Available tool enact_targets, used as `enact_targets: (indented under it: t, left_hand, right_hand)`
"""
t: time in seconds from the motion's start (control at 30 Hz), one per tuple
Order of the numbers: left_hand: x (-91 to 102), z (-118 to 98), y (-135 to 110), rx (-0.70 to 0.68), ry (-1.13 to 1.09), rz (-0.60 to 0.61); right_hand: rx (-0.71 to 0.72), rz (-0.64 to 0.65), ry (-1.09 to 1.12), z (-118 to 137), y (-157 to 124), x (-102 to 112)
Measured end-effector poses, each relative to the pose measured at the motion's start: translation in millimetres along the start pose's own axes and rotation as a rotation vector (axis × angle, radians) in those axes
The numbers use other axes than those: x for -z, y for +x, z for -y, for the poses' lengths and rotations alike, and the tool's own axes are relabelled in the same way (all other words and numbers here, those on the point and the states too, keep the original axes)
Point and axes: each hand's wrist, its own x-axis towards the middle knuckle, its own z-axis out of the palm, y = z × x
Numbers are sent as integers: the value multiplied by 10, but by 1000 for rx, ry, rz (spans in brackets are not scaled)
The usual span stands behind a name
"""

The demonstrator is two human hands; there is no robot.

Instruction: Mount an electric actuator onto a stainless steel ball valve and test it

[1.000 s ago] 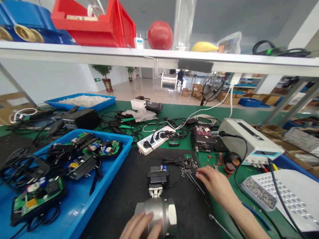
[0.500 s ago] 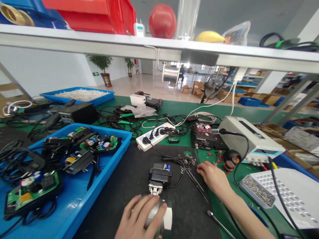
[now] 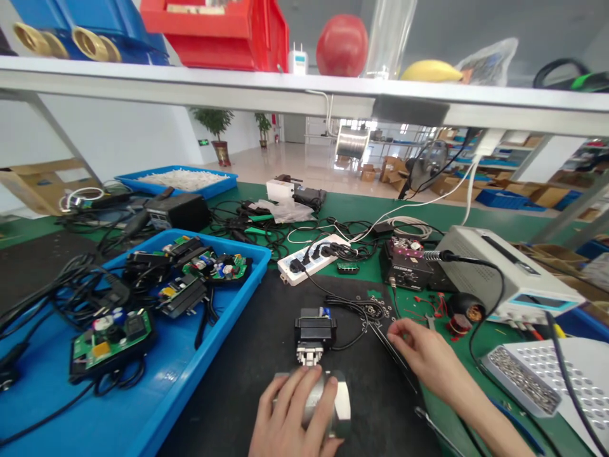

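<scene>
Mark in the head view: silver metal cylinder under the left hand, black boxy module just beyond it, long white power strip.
Silver metal cylinder (image 3: 342,401): head view, bright flat area at its right end.
Black boxy module (image 3: 314,331): head view, middle of the casing.
Long white power strip (image 3: 314,266): head view, near long edge.

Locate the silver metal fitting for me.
In the head view, the silver metal fitting is on the black mat, at the bottom just right of centre, under the left hand and right of the blue tray.

No lettering you could read
A small green sign (image 3: 203,142) across the room from you bore pale marks too tiny to decipher; print on the black control unit (image 3: 406,274) was illegible too.
</scene>
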Motion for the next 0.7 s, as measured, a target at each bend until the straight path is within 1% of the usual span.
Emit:
enact_targets:
  t: [0.07,0.1,0.13,0.2,0.33,0.43,0.5,0.6,0.7]
  left_hand:
    - [25,49,27,-57,-33,-16]
    - [37,75,38,-85,-48,-21]
    - [50,100,47,-105,-59,-23]
    - [90,146,66,-130,-78,-32]
    - [262,182,148,-178,-164,-23]
    - [421,136,265,-59,-307,-72]
    - [491,92,348,0,-438,-86]
    - [527,61,436,34,-615,-50]
    - [527,86,458,90,-744,-17]
  right_hand:
    - [44,110,475,211,-188,-12]
    - [45,154,651,322,-270,-20]
    - [42,199,779,432,-339,-30]
    - [14,247,943,632,-431,-52]
    - [-48,320,1154,902,-480,-104]
    - [-50,407,1267,1025,-482,-147]
    - [-38,443,1323,1093,-479,-177]
    - [-27,485,1388,1168,-473,-224]
    - [-36,509,1430,1197,-482,-266]
